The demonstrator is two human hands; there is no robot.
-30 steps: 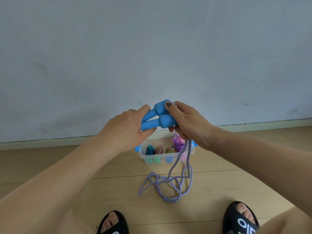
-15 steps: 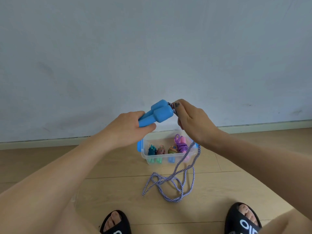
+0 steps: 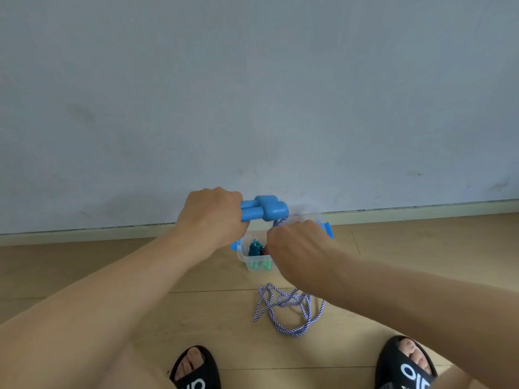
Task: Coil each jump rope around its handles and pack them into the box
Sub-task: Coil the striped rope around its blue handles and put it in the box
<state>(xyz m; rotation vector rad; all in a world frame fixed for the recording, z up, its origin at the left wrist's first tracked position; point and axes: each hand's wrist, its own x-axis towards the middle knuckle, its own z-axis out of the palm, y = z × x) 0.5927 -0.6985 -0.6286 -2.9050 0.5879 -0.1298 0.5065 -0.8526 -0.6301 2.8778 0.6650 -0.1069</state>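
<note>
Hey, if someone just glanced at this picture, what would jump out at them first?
The two blue handles, held side by side in the left hand against the pale wall. Next, the right hand pinching the striped rope, whose loose end lies tangled on the wooden floor before a clear box.

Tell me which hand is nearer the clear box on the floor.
Right. The right hand, pinching the rope, overlaps the clear box in this view; the left hand grips the blue handles up and left of it.

box: mostly hidden by right hand | slides: cut off below
</note>
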